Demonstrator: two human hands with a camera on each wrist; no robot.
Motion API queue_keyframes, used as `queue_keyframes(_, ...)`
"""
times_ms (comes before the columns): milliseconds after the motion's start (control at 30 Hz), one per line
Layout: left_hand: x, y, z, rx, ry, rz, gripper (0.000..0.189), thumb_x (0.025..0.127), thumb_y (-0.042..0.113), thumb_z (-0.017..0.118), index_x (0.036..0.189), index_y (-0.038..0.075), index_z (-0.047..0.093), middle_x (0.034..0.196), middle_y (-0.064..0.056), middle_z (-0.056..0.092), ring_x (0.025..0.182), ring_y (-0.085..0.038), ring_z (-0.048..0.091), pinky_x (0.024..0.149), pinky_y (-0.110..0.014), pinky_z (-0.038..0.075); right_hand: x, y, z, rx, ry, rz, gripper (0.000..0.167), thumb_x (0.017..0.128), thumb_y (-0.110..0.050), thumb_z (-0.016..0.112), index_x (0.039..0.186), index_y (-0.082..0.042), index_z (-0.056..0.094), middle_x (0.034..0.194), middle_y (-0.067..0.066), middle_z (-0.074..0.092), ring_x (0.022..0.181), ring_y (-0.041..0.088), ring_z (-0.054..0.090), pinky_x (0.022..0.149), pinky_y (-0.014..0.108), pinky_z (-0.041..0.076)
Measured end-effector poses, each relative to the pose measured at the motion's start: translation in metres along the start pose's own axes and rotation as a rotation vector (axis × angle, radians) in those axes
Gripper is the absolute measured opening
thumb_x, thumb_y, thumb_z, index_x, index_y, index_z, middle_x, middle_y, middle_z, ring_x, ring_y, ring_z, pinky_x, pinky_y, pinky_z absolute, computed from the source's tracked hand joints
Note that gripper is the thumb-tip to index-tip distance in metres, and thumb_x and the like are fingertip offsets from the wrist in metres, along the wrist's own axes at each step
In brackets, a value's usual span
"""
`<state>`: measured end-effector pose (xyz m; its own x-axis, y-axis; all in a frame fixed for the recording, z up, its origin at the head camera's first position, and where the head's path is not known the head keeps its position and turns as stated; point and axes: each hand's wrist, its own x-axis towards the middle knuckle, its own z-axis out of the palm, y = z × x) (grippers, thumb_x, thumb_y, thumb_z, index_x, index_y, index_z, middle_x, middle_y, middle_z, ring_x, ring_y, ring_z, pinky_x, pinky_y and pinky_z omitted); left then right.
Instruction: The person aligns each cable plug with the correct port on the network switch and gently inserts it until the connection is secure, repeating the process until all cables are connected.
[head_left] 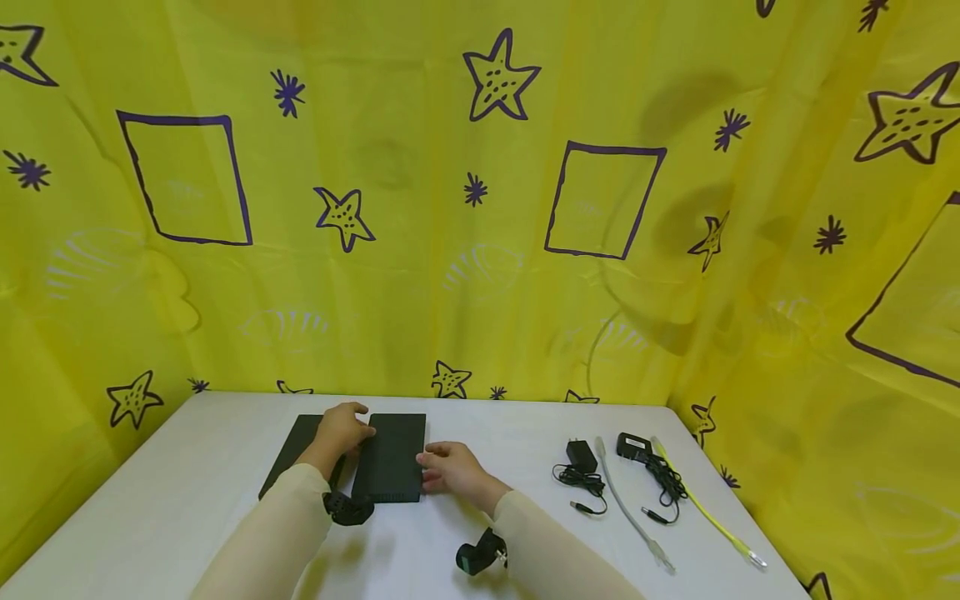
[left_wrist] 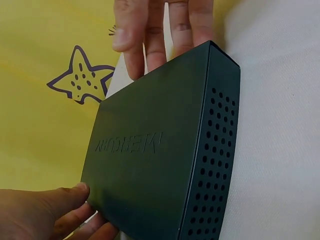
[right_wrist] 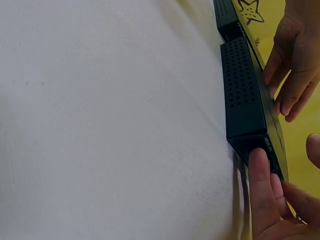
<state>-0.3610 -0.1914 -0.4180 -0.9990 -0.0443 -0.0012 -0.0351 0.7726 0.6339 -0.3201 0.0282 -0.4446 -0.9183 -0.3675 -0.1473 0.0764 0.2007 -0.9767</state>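
A flat black network switch (head_left: 392,458), marked MERCURY on top with a perforated side (left_wrist: 212,155), lies on the white table between both hands. My left hand (head_left: 343,432) holds its far left corner, thumb (left_wrist: 75,194) at the edge and fingers partly hidden behind the case. My right hand (head_left: 453,468) touches the right end; in the right wrist view its index finger (right_wrist: 260,172) lies straight against the end face, and its thumb stands apart. A second black switch (head_left: 296,446) lies just left, partly covered by the left hand and forearm.
On the right lie two black power adapters (head_left: 581,457) (head_left: 634,447) with bundled cords, a grey network cable (head_left: 626,504) and a yellow network cable (head_left: 708,515). A yellow patterned curtain (head_left: 420,317) hangs behind the white table (head_left: 187,500). Black cameras are strapped to both wrists.
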Motion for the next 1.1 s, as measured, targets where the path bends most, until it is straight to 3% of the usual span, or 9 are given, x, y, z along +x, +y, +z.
queue_keyframes(200,0.003,-0.001,0.004,-0.070,-0.006,-0.055,0.048,0.085,-0.001,0.072,0.129,-0.011,0.056,0.108,-0.025,0.069,0.066,-0.019,0.067,0.056,-0.029,0.059,0.000,0.003,0.004,0.049,0.014,0.017,0.051,0.096,-0.010,0.063,0.137,0.014,0.045,0.108,0.013,0.064,0.076,0.014,0.062,0.072,0.031,0.061)
queue_keyframes(567,0.003,-0.001,0.003,-0.108,-0.005,-0.080,0.044,0.084,-0.001,0.073,0.125,-0.009,0.060,0.110,-0.024,0.069,0.073,-0.020,0.068,0.056,-0.028,0.059,0.006,0.009,0.007,0.085,0.069,0.006,0.049,0.088,0.007,0.066,0.134,0.014,0.049,0.094,0.007,0.063,0.069,0.010,0.062,0.066,0.030,0.061)
queue_keyframes(1100,0.003,0.005,0.001,-0.089,-0.044,-0.114,0.042,0.084,-0.005,0.071,0.124,-0.010,0.060,0.109,-0.025,0.068,0.071,-0.021,0.068,0.057,-0.028,0.059,0.007,0.011,0.005,0.091,0.084,0.028,0.047,0.088,0.008,0.066,0.133,0.011,0.053,0.090,0.004,0.058,0.071,0.011,0.063,0.065,0.028,0.061)
